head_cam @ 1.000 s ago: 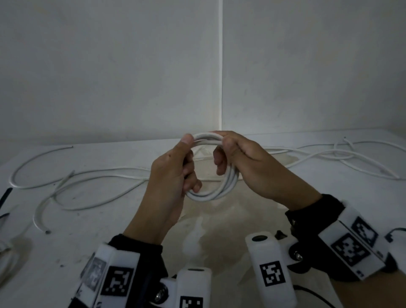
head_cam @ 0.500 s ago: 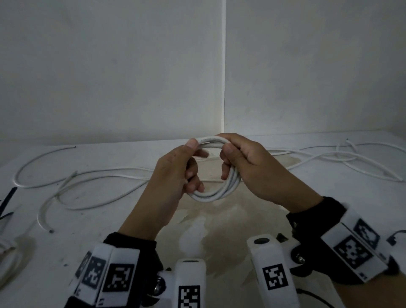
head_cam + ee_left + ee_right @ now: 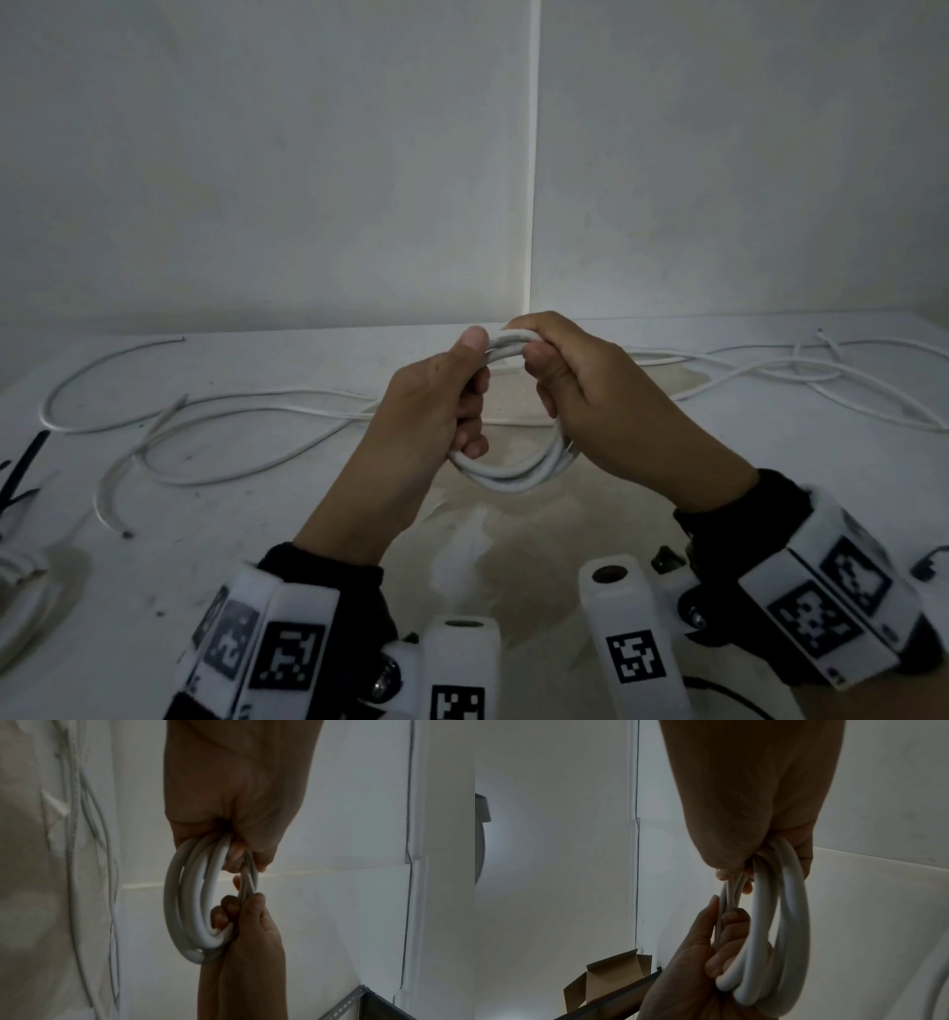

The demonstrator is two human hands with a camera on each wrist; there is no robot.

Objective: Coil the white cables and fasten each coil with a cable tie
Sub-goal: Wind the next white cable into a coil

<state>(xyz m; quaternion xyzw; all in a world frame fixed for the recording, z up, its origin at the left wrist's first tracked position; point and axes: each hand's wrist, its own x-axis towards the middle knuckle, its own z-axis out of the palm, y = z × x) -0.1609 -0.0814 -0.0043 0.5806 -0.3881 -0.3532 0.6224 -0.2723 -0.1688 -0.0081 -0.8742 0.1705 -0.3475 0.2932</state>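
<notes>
A small coil of white cable hangs upright above the table's middle, held between both hands. My left hand grips its left side, with the thumb pressed on top and the fingers curled through the ring. At the top right, my right hand pinches the strands together. In the left wrist view the coil runs from the left hand down to the right hand. The right wrist view shows the coil under the right hand, with the left hand below. Whether a loose end trails from the coil is hidden.
Loose white cables lie on the white table at the left and at the back right. Black cable ties and another white coil sit at the left edge. An open cardboard box shows in the right wrist view.
Both hands have kept hold of the coil. The left thumb has slid closer to the right hand along the coil's top, and the hands have shifted slightly right.
</notes>
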